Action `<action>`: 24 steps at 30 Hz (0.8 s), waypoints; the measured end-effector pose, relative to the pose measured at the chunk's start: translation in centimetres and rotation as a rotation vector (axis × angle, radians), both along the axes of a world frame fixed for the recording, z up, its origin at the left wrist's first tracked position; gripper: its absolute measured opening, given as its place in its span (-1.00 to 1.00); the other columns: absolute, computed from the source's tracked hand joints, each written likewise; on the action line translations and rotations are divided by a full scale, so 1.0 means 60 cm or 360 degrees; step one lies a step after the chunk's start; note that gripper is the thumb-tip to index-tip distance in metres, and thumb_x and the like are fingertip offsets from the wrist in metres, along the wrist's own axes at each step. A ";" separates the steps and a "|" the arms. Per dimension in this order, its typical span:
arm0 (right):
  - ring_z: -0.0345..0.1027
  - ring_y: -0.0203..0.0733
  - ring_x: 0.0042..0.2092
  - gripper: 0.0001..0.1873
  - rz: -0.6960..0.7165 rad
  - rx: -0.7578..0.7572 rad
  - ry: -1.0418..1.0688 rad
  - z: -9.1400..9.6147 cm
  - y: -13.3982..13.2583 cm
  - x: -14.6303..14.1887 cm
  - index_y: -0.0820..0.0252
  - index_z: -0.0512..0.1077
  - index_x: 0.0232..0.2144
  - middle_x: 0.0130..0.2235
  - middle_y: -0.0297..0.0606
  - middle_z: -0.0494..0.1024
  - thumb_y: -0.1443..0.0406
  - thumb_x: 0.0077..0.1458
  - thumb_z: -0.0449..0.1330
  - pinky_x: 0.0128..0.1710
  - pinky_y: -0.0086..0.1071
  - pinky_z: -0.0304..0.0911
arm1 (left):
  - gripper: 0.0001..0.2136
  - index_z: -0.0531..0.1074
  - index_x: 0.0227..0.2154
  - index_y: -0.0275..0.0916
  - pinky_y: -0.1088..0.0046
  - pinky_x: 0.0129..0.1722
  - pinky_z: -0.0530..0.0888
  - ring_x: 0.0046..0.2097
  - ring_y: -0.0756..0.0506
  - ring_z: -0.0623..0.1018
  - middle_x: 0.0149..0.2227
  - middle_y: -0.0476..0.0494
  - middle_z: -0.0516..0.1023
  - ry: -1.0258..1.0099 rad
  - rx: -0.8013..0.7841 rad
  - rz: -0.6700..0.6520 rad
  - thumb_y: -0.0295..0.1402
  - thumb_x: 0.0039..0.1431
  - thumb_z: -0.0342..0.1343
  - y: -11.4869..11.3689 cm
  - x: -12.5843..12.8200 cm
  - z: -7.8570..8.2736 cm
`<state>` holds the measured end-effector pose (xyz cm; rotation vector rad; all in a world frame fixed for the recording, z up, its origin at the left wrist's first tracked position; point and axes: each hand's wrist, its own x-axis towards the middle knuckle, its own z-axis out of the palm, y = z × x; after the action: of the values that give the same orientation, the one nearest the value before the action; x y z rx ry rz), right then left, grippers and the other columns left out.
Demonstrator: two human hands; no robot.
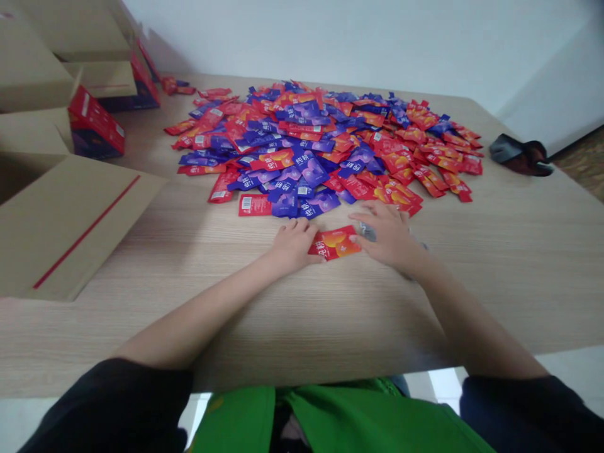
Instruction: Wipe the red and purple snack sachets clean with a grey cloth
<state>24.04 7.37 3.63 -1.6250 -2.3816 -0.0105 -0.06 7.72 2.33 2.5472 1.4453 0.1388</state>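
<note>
**Q:** Condition of the left grip [293, 244]?
**A:** Fingers and thumb are at the left end of a red sachet [338, 242] with orange fruit artwork. Pinched or merely pressed: cannot tell.

**Q:** And the right grip [387, 234]?
**A:** Its thumb is at the sachet's right end; the fingers spread over a grey item [368, 231], mostly hidden beneath. Whether it grasps either cannot be determined.

**Q:** Position of the sachet?
**A:** Between both hands, lying on the wood-grain desk [306, 327], just in front of a broad heap of red and purple sachets [302, 138]. Some heap pieces show barcodes.

**Q:** Further out?
**A:** To the left, an open cardboard box [85, 220], its near flap marked by a red stripe; more open boxes stand behind it. To the right of the heap, apart from it, lies a dark, glossy curved item [521, 154]. A white wall [330, 38] rises behind the desk.
</note>
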 end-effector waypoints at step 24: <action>0.17 0.17 0.17 -0.52 -0.0141 0.0010 -0.0069 -0.044 -0.030 0.082 0.12 0.35 0.16 0.19 -0.01 0.30 0.21 0.20 0.05 0.07 0.06 0.16 | -0.56 0.28 0.21 -0.39 0.15 0.10 0.32 0.21 -0.29 0.33 0.26 -0.29 0.32 0.0243 0.0232 -0.0290 -0.45 0.29 -0.07 -0.125 -0.027 0.000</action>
<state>28.96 5.58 0.96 -1.7435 -2.3367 -0.0701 -1.66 0.21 2.36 2.8489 1.2866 0.0220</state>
